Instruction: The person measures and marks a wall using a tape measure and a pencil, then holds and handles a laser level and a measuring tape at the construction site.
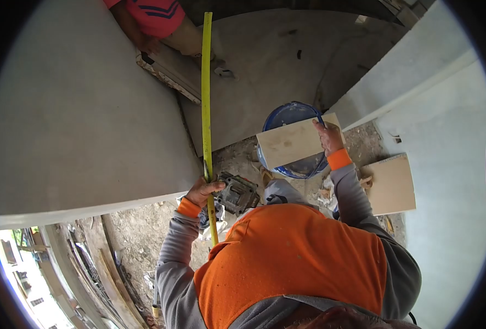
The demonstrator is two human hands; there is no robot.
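Note:
My left hand [202, 192] is closed around a long yellow strip [206, 98], which stretches up past the other person and down beside my torso. Right beside that hand is a dark, dirty device [236, 193]; whether my fingers also hold it I cannot tell. My right hand [328, 137] grips the right end of a tan rectangular board [291, 141]. Beneath the board is a round blue bucket [291, 114], partly covered by it.
Another person in a red shirt [158, 16] is at the top left, a hand on a worn slab [171, 71]. A larger tan board [388, 185] leans at the right wall [440, 164]. Planks [108, 268] lie lower left on rough ground.

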